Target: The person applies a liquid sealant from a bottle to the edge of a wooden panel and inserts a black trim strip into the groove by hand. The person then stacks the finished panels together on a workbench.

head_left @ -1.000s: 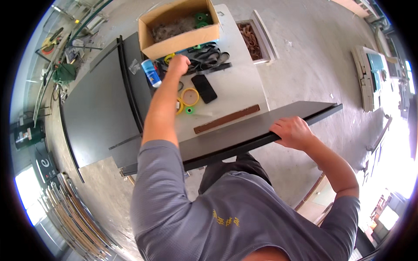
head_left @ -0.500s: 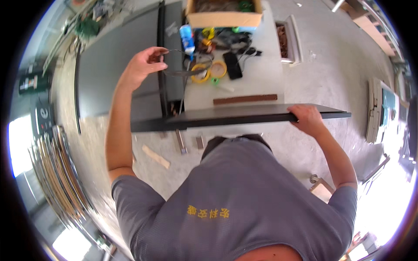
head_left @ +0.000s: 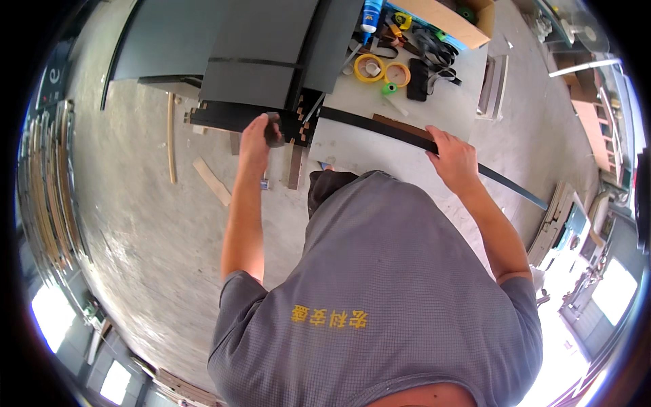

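My right hand (head_left: 454,159) is closed over the long black edge of a narrow bar-like panel (head_left: 512,182), seen almost edge-on and slanting down to the right across the near side of the white table (head_left: 346,148). My left hand (head_left: 254,144) has its fingers closed around a small dark, blurred piece (head_left: 274,130), whose kind I cannot make out. It is over a stack of black strips (head_left: 220,115) with light brown bits at their ends. Dark grey panels (head_left: 258,34) lie just beyond.
On the table are yellow tape rolls (head_left: 369,68), a black phone-like object (head_left: 418,80), a blue-and-white bottle (head_left: 371,15), black straps (head_left: 437,51) and a cardboard box (head_left: 451,20). A pale wood strip (head_left: 211,182) lies on the floor. Long boards (head_left: 51,183) lean at the left.
My left hand has come nearer and to the right; the thin dark loop it held no longer shows as a loop. The panel now slants down rightward, my right hand still on it. The view has shifted.
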Demonstrator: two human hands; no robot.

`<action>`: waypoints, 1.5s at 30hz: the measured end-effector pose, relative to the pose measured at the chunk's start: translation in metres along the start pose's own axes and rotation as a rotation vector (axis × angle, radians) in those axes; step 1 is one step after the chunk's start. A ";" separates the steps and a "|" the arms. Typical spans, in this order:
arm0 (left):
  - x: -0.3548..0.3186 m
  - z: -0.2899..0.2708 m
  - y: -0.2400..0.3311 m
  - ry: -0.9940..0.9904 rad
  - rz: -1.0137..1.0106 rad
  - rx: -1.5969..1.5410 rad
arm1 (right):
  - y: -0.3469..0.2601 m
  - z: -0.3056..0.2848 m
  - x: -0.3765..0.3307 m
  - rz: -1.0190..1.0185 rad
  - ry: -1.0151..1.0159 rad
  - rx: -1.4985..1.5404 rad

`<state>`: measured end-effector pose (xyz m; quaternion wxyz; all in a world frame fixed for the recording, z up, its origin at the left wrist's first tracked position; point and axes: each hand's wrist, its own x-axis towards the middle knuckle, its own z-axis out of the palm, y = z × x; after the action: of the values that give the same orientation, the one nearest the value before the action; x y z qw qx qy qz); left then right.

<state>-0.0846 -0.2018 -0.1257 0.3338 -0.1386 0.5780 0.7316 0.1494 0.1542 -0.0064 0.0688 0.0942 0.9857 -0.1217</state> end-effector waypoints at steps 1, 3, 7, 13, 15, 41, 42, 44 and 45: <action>0.002 -0.002 -0.017 0.008 0.001 -0.028 | 0.000 -0.004 -0.001 -0.008 -0.003 0.004; 0.007 0.000 -0.041 0.000 -0.018 -0.004 | 0.007 -0.007 -0.009 -0.050 0.019 0.010; 0.013 0.016 -0.057 -0.032 -0.052 -0.065 | 0.011 -0.022 -0.025 -0.062 0.042 0.035; 0.051 0.020 -0.082 -0.150 -0.171 -0.148 | 0.010 -0.022 -0.042 -0.122 0.101 0.077; 0.060 0.021 -0.091 -0.148 -0.266 -0.199 | 0.008 -0.021 -0.044 -0.136 0.107 0.070; -0.108 0.126 0.071 -0.214 0.091 0.231 | 0.007 0.015 -0.026 -0.095 -0.004 -0.055; -0.120 0.140 0.071 -0.264 0.142 0.313 | 0.008 0.011 -0.023 -0.094 -0.013 -0.043; -0.147 0.178 0.062 -0.328 0.078 0.333 | 0.009 0.006 -0.019 -0.095 -0.040 -0.018; -0.153 0.189 0.053 -0.367 0.093 0.389 | 0.008 0.007 -0.018 -0.097 -0.021 -0.019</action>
<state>0.0288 -0.0799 0.0593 0.4191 0.0898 0.6436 0.6341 0.1689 0.1568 -0.0122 0.0739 0.0444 0.9894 -0.1164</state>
